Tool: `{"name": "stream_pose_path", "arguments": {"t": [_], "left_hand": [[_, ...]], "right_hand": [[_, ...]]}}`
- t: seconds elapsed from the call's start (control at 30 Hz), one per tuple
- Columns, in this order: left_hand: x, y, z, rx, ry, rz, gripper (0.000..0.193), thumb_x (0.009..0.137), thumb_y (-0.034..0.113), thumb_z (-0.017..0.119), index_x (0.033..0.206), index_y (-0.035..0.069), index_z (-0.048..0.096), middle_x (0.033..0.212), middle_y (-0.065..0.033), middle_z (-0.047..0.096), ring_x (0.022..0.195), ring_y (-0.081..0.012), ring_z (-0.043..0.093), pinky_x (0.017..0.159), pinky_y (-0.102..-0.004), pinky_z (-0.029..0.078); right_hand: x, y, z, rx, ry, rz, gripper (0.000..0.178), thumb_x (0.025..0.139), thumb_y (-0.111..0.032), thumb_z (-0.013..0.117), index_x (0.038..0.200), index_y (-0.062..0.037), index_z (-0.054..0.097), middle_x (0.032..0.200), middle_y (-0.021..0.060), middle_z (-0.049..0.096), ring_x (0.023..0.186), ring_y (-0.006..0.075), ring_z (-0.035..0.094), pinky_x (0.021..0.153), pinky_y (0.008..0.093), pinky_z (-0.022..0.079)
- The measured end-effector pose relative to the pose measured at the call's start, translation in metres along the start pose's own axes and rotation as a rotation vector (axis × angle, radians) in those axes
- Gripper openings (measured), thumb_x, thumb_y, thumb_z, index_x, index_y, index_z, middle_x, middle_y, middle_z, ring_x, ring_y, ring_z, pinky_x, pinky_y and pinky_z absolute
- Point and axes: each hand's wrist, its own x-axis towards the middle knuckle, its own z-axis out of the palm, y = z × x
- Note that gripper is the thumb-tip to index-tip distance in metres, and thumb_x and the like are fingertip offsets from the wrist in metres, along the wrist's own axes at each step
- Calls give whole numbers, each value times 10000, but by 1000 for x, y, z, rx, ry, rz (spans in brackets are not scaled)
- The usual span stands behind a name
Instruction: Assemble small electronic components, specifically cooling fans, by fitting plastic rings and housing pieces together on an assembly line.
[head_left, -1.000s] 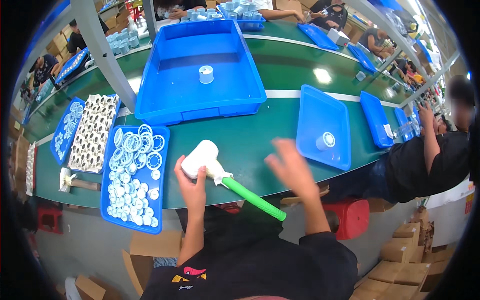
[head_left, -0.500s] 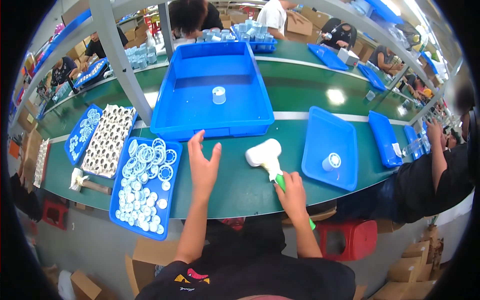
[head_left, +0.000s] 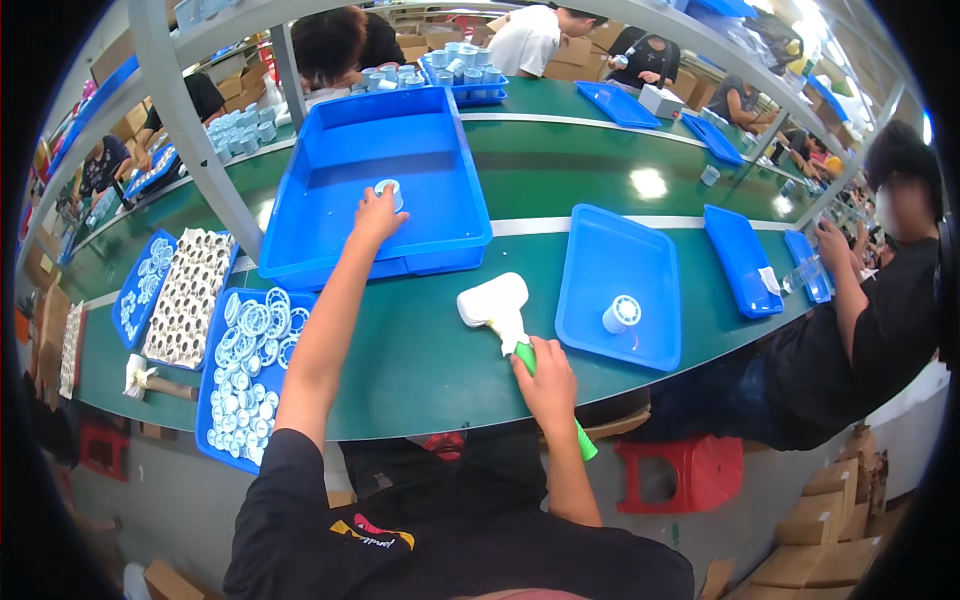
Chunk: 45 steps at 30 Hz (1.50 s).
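Lt.-blue cyl. (head_left: 392, 190) stands in the deep blue bin (head_left: 446, 205), toward the middle of its floor. L hand (head_left: 376, 215) is at it from the near side: fingers part-bent over the rim, thumb out to the R; can't tell if they've actually closed on it. Wrapped-head mallet (head_left: 497, 298) is in front of the bin, head up-L, grn. ribbed handle slanting down-R past the bench edge. R hand (head_left: 548, 385) has its fingers curled round that handle, near the head end, w/ no gap showing; can't tell if the head touches the grn. bench (head_left: 400, 390).

R of the mallet: shallow blue tray (head_left: 620, 265) w/ one lt.-blue spoked-top cyl. (head_left: 622, 315) upright in its near half. L of the L forearm: blue parts tray (head_left: 275, 377), partly hidden by the arm, w/ rings (head_left: 255, 320) at the far end & small round caps (head_left: 237, 405) at the near end. Beyond, farther L: molded pulp tray (head_left: 190, 300), & near it a wood-handled hammer (head_left: 170, 387), head wrapped too. Co-worker (head_left: 840, 330) at far R, red stool (head_left: 690, 465) below the bench.
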Motion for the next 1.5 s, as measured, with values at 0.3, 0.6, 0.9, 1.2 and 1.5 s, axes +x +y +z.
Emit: {"name": "stream_pose_path", "arguments": {"t": [0.3, 0.6, 0.9, 1.2, 1.5], "left_hand": [[21, 7, 8, 19, -117, -16, 765, 850, 383, 797, 1463, 97, 439, 1398, -339, 442, 1161, -519, 617, 977, -533, 537], [28, -3, 2, -99, 128, 295, 290, 906, 191, 728, 1123, 31, 623, 1240, -300, 569, 1128, -469, 625, 945, -505, 532], [-100, 44, -81, -879, 404, 341, 238, 920, 180, 742, 1020, 24, 592, 1291, -182, 629, 1084, -286, 635, 929, -383, 511], [-255, 49, -85, -695, 322, 246, 481, 836, 156, 802, 1252, 58, 581, 1226, -161, 588, 1163, -341, 587, 1000, -407, 472], [-304, 28, -22, -478, 346, 46, 602, 771, 290, 872, 1245, 31, 606, 1163, -164, 540, 1103, -355, 537, 944, -451, 473]], "right_hand": [[-1, 9, -2, 50, 11, -1, 401, 903, -285, 728, 1205, -38, 638, 1065, 170, 624, 988, 407, 636, 812, 483, 519], [0, 9, 2, 69, -3, 3, 421, 908, -290, 729, 1223, -28, 632, 1073, 175, 629, 1006, 404, 630, 828, 479, 510], [0, 13, -1, 100, -36, -10, 416, 912, -281, 726, 1216, -14, 627, 1074, 187, 629, 1000, 409, 628, 836, 475, 507], [4, 1, -3, 190, 3, 23, 376, 972, -263, 672, 1215, 21, 630, 1061, 217, 608, 968, 401, 624, 840, 465, 498], [-3, -4, -6, 183, 194, 20, 263, 995, -186, 646, 1130, 38, 668, 1050, 151, 634, 921, 255, 618, 771, 375, 508]]}}
